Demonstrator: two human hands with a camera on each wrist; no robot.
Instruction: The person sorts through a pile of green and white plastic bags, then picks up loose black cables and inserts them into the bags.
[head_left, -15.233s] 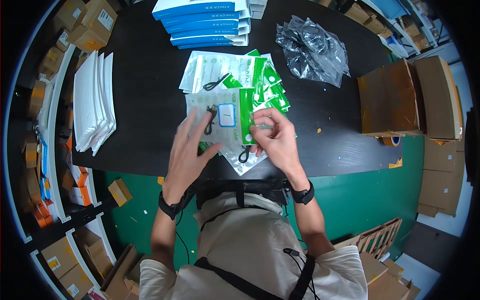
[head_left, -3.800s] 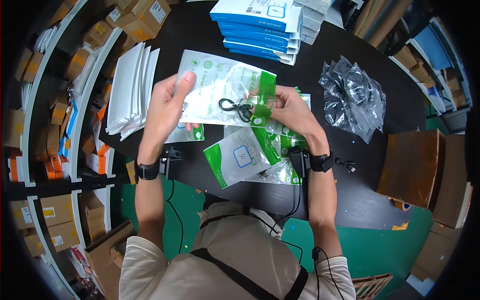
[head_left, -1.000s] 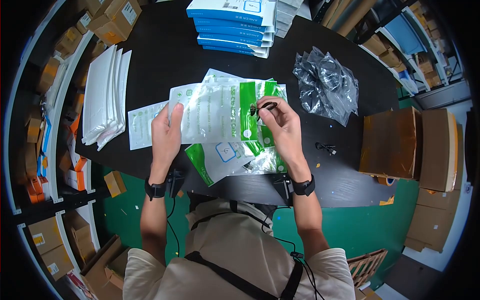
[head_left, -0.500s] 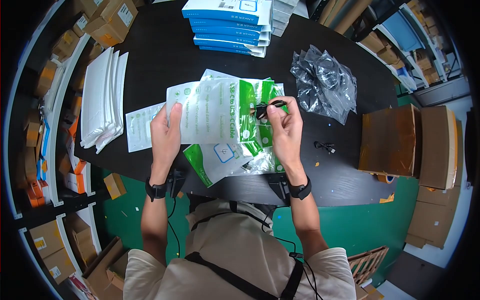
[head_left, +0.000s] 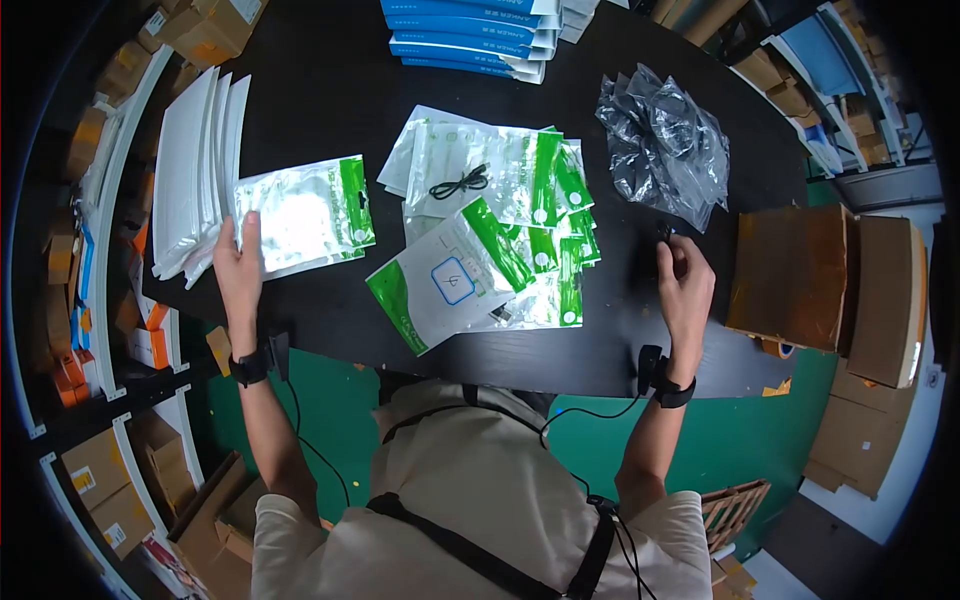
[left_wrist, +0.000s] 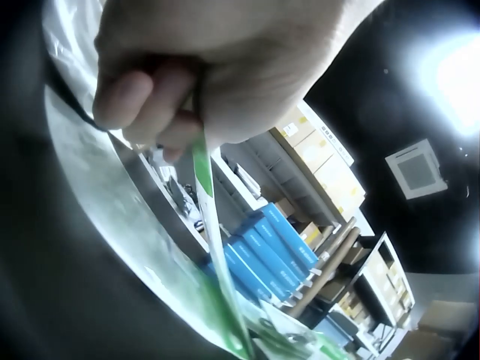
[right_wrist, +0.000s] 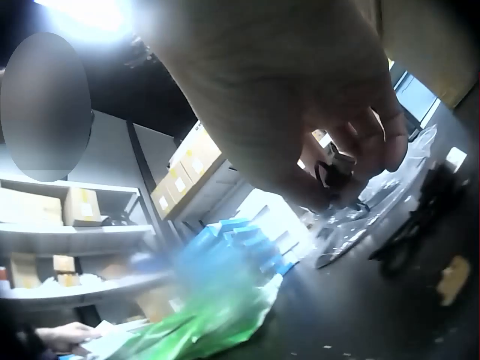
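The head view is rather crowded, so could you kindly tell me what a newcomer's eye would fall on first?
Probably the fanned pile of green-and-white pouches in the middle of the dark table, where a coiled black cable stands out. Next might come the glare-bright pouch held in the left grip, beside white flat packets. Crumpled clear bags also catch the light towards the table's right.

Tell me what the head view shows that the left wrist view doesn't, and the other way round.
Only the head view shows the right hand and the green floor.
Only the left wrist view shows a square ceiling panel and a bright light.
Both show the left hand gripping a green-and-white bag, plus the blue boxes.
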